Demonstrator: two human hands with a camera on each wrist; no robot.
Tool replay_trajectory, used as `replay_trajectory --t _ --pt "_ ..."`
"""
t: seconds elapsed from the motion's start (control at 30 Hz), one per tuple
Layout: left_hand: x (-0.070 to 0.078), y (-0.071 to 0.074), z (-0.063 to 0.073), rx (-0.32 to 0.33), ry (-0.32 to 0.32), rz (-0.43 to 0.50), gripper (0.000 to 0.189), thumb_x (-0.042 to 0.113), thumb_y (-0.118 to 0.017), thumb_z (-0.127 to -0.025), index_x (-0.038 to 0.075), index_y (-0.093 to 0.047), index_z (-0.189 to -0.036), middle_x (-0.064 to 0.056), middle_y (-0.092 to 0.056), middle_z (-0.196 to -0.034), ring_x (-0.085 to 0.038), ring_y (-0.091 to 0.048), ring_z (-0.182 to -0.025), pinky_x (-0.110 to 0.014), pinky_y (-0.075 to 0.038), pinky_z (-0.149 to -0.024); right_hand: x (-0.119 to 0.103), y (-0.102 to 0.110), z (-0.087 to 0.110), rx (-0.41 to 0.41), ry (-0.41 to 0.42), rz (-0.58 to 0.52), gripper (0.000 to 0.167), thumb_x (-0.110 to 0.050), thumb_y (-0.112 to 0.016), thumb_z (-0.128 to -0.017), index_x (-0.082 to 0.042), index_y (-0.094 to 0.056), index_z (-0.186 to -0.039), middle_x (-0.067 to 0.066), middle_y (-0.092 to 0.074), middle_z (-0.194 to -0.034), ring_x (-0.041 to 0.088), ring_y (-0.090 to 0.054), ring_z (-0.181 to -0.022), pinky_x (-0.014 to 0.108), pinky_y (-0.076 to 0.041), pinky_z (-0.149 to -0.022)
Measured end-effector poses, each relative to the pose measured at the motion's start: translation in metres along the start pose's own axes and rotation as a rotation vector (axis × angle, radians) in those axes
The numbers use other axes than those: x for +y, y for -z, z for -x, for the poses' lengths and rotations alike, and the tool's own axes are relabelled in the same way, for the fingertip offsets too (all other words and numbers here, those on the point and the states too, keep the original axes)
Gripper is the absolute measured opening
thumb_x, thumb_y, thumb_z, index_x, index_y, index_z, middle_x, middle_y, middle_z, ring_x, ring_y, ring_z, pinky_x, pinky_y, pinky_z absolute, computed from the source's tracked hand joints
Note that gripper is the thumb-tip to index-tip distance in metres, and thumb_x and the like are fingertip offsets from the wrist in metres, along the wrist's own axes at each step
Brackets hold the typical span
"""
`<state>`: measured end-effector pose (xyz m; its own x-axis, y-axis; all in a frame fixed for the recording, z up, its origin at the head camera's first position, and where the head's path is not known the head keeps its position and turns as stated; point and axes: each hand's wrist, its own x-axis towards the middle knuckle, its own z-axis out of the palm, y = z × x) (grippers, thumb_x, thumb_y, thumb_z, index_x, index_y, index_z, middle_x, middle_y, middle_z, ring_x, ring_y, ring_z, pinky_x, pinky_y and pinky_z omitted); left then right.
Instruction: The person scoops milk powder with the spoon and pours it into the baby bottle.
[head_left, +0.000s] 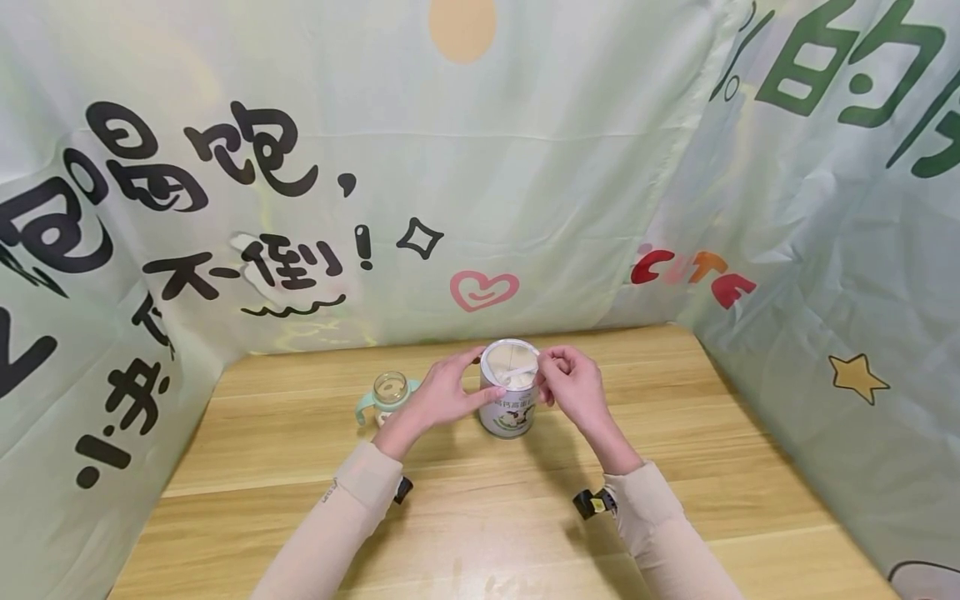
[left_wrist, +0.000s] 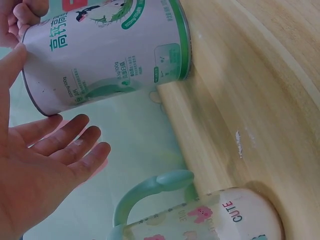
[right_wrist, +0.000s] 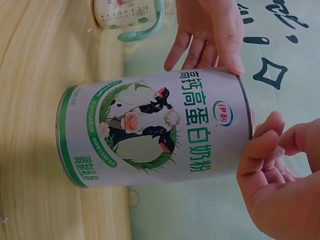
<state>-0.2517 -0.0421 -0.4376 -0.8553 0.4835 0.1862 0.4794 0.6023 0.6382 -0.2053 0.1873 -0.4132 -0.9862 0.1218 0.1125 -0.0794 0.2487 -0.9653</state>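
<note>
A white and green milk powder can (head_left: pixel 507 417) stands upright on the table, its top uncovered and cream powder inside. A white strip, seemingly a scoop (head_left: pixel 517 372), lies across the opening and reaches to the fingertips of my right hand (head_left: pixel 573 385). These fingers are curled and pinch together at the right rim. My left hand (head_left: pixel 442 393) rests against the can's left side near the top. Its thumb touches the rim, and the other fingers are extended, as the left wrist view shows. The scoop's bowl is hard to make out.
Left of the can, partly behind the left arm, is a baby bottle (head_left: pixel 390 387) without a lid, with mint green handles (left_wrist: pixel 150 187). A trace of white powder (left_wrist: pixel 239 144) marks the wooden table (head_left: pixel 465 508). Printed cloth walls (head_left: pixel 525 200) enclose the back and sides.
</note>
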Motion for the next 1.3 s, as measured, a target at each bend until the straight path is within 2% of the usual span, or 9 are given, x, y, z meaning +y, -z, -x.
replay_trajectory --t 0.47,0.7,0.9,1.3 --pt "-0.0004 0.0005 -0.0004 -0.012 0.009 0.004 0.087 0.055 -0.077 -0.092 0.011 -0.045 -0.160 -0.019 -0.053 -0.158 -0.040 -0.050 -0.147 -0.058 -0.042 -0.121 0.0000 0.0013 -0.0017 0.066 0.013 -0.087 0.025 -0.013 -0.060 -0.105 0.008 -0.070 -0.113 0.008 -0.069 -0.075 0.009 -0.060 -0.052 0.021 -0.053 -0.050" --pt "-0.0006 0.0003 -0.0006 -0.013 0.008 -0.005 0.088 0.056 -0.077 -0.092 0.009 -0.045 -0.159 -0.020 -0.053 -0.158 -0.042 -0.050 -0.146 -0.059 -0.040 -0.122 -0.0007 0.0017 -0.0018 0.109 0.029 -0.129 0.019 -0.012 -0.059 -0.106 0.004 -0.069 -0.110 0.003 -0.068 -0.074 0.009 -0.059 -0.051 0.020 -0.051 -0.049" --pt "-0.0011 -0.0002 -0.0005 -0.006 -0.001 -0.005 0.086 0.056 -0.076 -0.093 0.008 -0.047 -0.158 -0.019 -0.054 -0.157 -0.040 -0.051 -0.146 -0.058 -0.042 -0.121 -0.0009 0.0027 -0.0030 0.131 -0.010 -0.198 0.022 -0.012 -0.058 -0.106 0.007 -0.066 -0.113 -0.002 -0.069 -0.071 0.007 -0.058 -0.050 0.019 -0.050 -0.048" --pt "0.0022 0.0005 0.0012 0.000 -0.004 -0.013 0.086 0.054 -0.076 -0.093 0.006 -0.047 -0.158 -0.022 -0.055 -0.155 -0.043 -0.052 -0.144 -0.061 -0.041 -0.120 0.0006 0.0068 -0.0043 0.142 -0.058 -0.283 0.019 -0.012 -0.056 -0.107 0.005 -0.064 -0.111 -0.001 -0.070 -0.071 0.008 -0.058 -0.051 0.019 -0.049 -0.050"
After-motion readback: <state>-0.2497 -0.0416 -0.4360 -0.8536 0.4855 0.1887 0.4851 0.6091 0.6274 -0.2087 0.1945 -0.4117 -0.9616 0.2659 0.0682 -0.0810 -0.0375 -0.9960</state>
